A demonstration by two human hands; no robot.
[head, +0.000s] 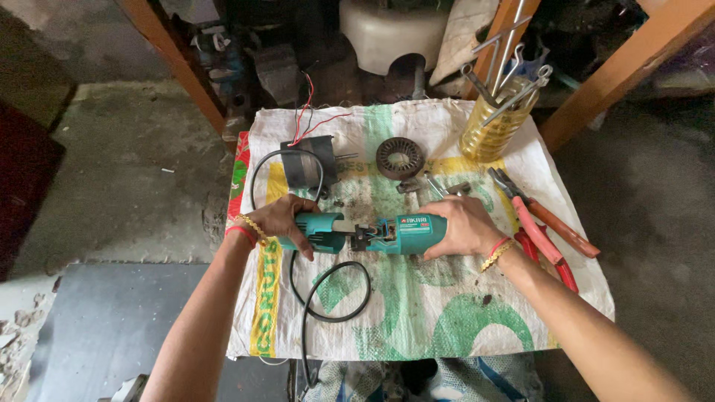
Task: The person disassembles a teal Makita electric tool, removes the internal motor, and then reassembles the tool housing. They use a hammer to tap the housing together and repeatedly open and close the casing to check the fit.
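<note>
At frame centre, on one woven sack (pixel 447 313), the left hand (pixel 283 221) and right hand (pixel 458 227) each grip one half of one teal power tool (pixel 372 233); two pliers (pixel 540 223) lie right.

Woven sack cloth (pixel 417 313) on low bench, bearing pliers (pixel 540 223), stator ring (pixel 400 158), black cable (pixel 328 298).

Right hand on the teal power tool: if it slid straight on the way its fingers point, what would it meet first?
The right hand points toward the left hand. It would first meet the exposed dark midsection between the teal plastic tool halves, then the left hand.
</note>
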